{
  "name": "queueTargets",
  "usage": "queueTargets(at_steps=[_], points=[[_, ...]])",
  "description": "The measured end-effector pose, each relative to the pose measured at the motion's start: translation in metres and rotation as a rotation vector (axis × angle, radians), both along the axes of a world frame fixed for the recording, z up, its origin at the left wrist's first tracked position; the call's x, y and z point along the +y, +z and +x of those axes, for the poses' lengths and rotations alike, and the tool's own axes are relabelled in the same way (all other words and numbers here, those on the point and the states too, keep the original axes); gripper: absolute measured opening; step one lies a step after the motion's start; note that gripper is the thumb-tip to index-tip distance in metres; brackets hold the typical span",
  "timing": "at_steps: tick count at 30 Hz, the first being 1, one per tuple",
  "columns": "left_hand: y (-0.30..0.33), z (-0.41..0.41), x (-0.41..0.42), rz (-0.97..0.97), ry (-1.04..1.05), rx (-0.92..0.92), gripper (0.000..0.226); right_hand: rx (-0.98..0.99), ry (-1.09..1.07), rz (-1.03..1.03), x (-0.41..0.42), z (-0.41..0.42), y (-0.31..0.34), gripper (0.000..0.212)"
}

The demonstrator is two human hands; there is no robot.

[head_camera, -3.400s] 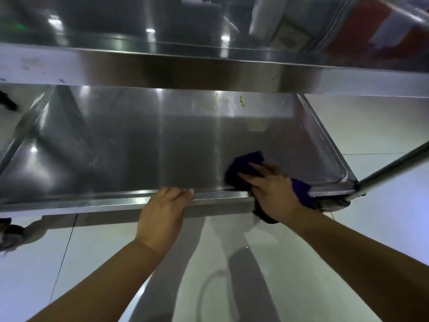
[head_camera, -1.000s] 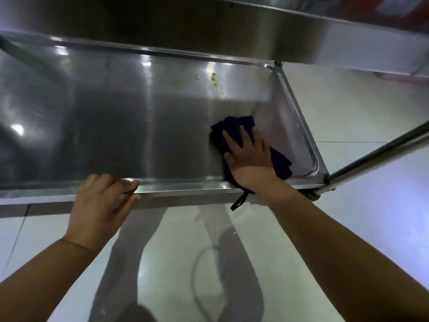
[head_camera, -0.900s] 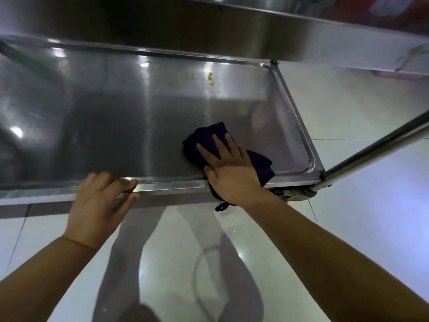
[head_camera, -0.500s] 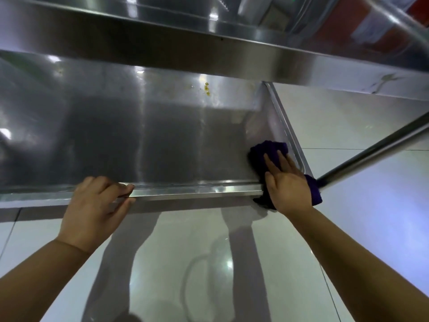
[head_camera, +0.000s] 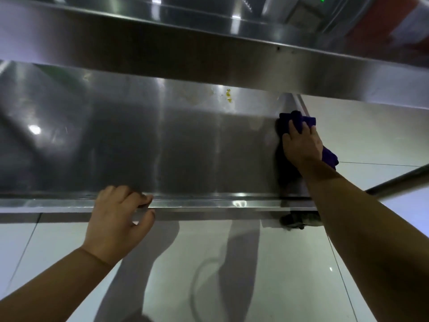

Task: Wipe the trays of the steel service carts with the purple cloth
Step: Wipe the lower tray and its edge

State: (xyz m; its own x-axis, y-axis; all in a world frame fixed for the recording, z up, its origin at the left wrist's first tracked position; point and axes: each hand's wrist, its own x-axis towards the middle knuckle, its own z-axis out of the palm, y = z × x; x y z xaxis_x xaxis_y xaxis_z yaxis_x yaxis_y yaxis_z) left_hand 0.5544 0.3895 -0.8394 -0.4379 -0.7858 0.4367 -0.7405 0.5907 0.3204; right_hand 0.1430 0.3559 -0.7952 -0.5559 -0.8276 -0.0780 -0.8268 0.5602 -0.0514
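The lower steel tray [head_camera: 162, 145] of the service cart spreads below me, with the upper tray's edge [head_camera: 209, 56] crossing above it. My right hand [head_camera: 301, 145] presses the purple cloth [head_camera: 294, 119] flat against the tray's right rim, fingers spread over it. Part of the cloth hangs out past the rim on the right. My left hand [head_camera: 120, 219] grips the tray's front rim, fingers curled over the lip and thumb under it. A small yellow stain [head_camera: 228, 95] sits at the tray's far side.
A steel cart tube [head_camera: 399, 180] slants out at the right. A caster [head_camera: 299, 220] shows under the tray's front right corner. Glossy white floor tiles [head_camera: 232, 263] lie in front and to the right.
My right hand has slid the cloth farther back along the tray's right rim from the front right corner. My left hand keeps its grip on the front rim.
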Motion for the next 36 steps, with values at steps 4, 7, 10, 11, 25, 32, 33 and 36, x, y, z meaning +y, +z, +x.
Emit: queueTargets(at_steps=[4, 7, 10, 11, 25, 32, 33, 36], points=[[-0.005, 0.000, -0.003, -0.020, -0.023, 0.010, 0.034, -0.030, -0.062, 0.013, -0.028, 0.020, 0.001, 0.053], [-0.005, 0.001, -0.004, -0.028, -0.034, 0.019, 0.030, -0.034, 0.028, -0.020, -0.044, 0.051, -0.004, 0.054], [-0.005, 0.003, -0.005, -0.034, -0.054, 0.031, 0.027, -0.040, 0.110, -0.031, -0.060, 0.084, -0.007, 0.054], [-0.005, 0.003, -0.005, -0.022, -0.061, 0.035, 0.027, -0.036, 0.124, -0.026, -0.065, 0.094, -0.007, 0.054], [0.017, 0.131, -0.029, -0.055, -0.139, -0.091, 0.031, -0.043, 0.406, 0.013, -0.127, 0.270, -0.009, 0.054], [0.011, 0.232, -0.035, -0.034, 0.076, -0.105, 0.029, -0.057, 0.517, 0.015, -0.160, 0.363, -0.008, 0.054], [0.008, 0.242, -0.035, -0.040, 0.096, -0.098, 0.029, -0.061, 0.537, 0.019, -0.165, 0.377, -0.007, 0.054], [-0.002, 0.263, -0.038, -0.081, 0.123, -0.052, 0.024, -0.055, 0.623, 0.031, -0.177, 0.420, -0.008, 0.054]])
